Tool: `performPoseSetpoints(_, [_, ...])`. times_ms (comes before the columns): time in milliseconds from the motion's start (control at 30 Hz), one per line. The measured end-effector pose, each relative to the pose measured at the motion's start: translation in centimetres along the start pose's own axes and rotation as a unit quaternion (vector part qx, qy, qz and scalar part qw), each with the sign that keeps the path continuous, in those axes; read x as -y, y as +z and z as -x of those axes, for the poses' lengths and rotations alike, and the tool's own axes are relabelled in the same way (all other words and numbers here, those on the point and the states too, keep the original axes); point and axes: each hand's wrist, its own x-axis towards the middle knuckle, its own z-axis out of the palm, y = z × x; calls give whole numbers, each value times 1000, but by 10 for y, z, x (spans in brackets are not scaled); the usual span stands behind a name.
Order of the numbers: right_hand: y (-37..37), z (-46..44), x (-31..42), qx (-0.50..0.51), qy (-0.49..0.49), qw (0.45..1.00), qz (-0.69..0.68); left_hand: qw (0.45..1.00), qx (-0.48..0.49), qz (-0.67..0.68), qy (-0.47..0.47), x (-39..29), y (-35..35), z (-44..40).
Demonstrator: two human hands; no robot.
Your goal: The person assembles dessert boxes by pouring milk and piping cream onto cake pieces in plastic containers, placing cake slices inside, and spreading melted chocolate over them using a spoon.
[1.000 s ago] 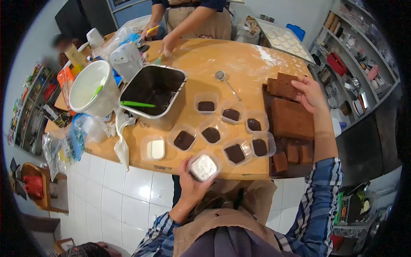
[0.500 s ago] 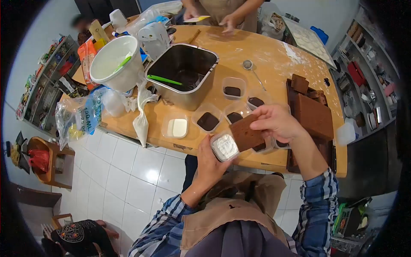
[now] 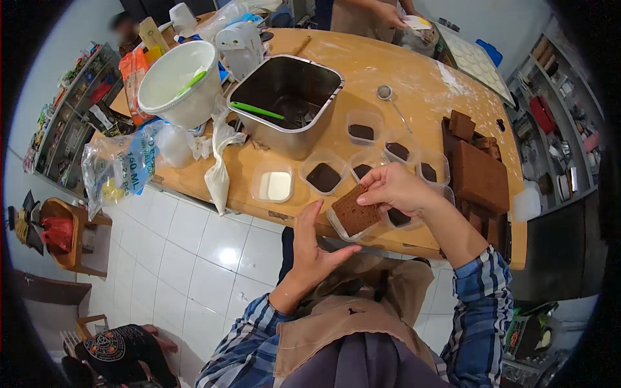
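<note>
My right hand (image 3: 401,191) pinches a thin square slice of chocolate cake (image 3: 354,215) by its upper right edge. Beneath the slice is a small clear plastic tub (image 3: 339,231) at the table's near edge; the slice covers most of its mouth and hides the white cream. Just left of this tub, my left hand (image 3: 312,249) is open, thumb and fingers spread, holding nothing. Beyond are several tubs with dark chocolate layers, one of them a tub (image 3: 323,176) near the middle. A tub with a smooth white filling (image 3: 276,185) stands farther left.
Chocolate cake blocks (image 3: 480,176) sit on a dark tray at right. A steel pan (image 3: 288,107) with a green-handled spatula, a white bucket (image 3: 178,84) and a filled piping bag (image 3: 218,171) occupy the left. A small sieve (image 3: 384,92) lies behind the tubs. Another person's hand (image 3: 390,14) holds a card-like item.
The cream-filled tub has left my left hand and is at the table edge; that hand has opened. My right hand has brought the cake slice over it. The other person has moved right.
</note>
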Motion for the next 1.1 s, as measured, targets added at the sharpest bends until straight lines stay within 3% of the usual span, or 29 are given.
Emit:
performPoseSetpoints(900, [3,-8,-2,15,10,998,67,999,-17,49,-4,12,16,4])
performPoseSetpoints(1100, [5,-9,-6,-11,-34,991,130,996,-21,85,-3,16,21,7])
